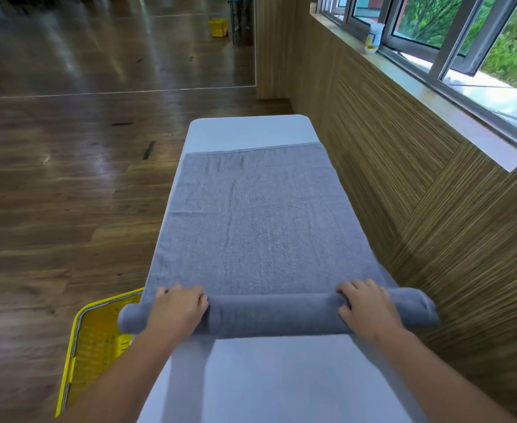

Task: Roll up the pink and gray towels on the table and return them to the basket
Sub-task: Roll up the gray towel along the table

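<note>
Left grip (178,309), right grip (368,306) clasp overhanging gray towel (251,224).

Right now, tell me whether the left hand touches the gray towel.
Touching: the head view shows the left hand gripping the rolled end of the gray towel.

Left hand (178,306), right hand (365,303) palms down, fingers curled over gray towel (269,315); forearms extended.

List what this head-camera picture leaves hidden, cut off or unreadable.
- Basket: head view; the table and the left arm hide part of it, contents unclear.
- Pink towel: not seen anywhere in the head view.
- Left hand and right hand: palms hidden against the gray towel.
- Bottle on the sill: label too small, blurred.
</note>
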A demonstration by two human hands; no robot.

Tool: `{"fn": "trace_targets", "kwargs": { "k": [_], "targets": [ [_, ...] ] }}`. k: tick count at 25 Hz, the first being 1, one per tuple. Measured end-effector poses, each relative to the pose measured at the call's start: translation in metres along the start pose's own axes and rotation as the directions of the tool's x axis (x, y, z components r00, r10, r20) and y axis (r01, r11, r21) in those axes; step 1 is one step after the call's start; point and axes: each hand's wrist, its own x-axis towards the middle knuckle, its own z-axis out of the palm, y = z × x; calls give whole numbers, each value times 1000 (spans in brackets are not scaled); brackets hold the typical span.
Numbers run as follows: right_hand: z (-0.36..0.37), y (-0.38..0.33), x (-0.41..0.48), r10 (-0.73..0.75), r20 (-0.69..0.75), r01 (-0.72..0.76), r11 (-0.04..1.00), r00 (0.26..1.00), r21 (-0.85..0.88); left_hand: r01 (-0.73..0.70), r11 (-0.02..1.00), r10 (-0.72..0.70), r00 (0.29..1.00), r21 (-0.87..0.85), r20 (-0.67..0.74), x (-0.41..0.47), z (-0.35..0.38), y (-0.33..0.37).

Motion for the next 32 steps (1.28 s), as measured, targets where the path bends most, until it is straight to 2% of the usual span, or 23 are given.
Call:
{"fn": "trace_targets", "kwargs": {
  "k": [1, 3, 5, 6, 7, 9, 12, 17, 21, 25, 28, 30, 32],
  "targets": [
    [2, -5, -3, -28, -87, 29, 999, 996, 15, 28, 1000, -28, 1000, 5, -12, 4, 2, 2],
    [6, -9, -11, -136, -246, 157, 985, 960, 67, 6, 999, -14, 988, -49, -156, 2, 8, 6],
    [7, -9, -25, -245, -250, 276, 956, 937, 101, -176, 967, 104, 932, -184, -346, -16, 15, 13],
    [8, -8, -32, -265, -204, 290, 951, 942, 106, -281, 940, 194, 907, -193, -374, -29, 20, 13],
    [11, -5, -38, -260, -151, 275, 957, 954, 89, -341, 922, 260, 895, -181, -362, -39, 27, 9],
    [19, 2, -43, -201, -82, 205, 978, 976, 36, -312, 937, 258, 920, -154, -296, -50, 42, -7],
    [24, 4, -34, -154, -103, 157, 987, 983, 22, -194, 970, 149, 952, -148, -266, -41, 44, -17],
    [12, 2, -27, -166, -117, 176, 981, 979, 78, -190, 962, 123, 942, -196, -312, -50, 31, -10],
    [4, 17, -45, -243, 59, 236, 967, 968, 100, -246, 955, 190, 937, -166, -292, -76, 34, -14],
    [-2, 23, -27, -180, 174, 151, 974, 968, 172, -223, 972, 198, 948, -76, -251, -59, 25, -14],
    [-5, 19, -5, -84, 156, 60, 987, 984, 151, -133, 991, 128, 967, -7, -222, -31, 16, -11],
    [-3, 13, -1, -70, 40, 66, 994, 997, 81, -87, 996, 83, 969, -6, -233, -21, 12, -8],
    [1, 4, -9, -135, -127, 146, 986, 983, 82, -86, 995, 67, 957, -58, -282, -22, 14, 1]
  ]
}}
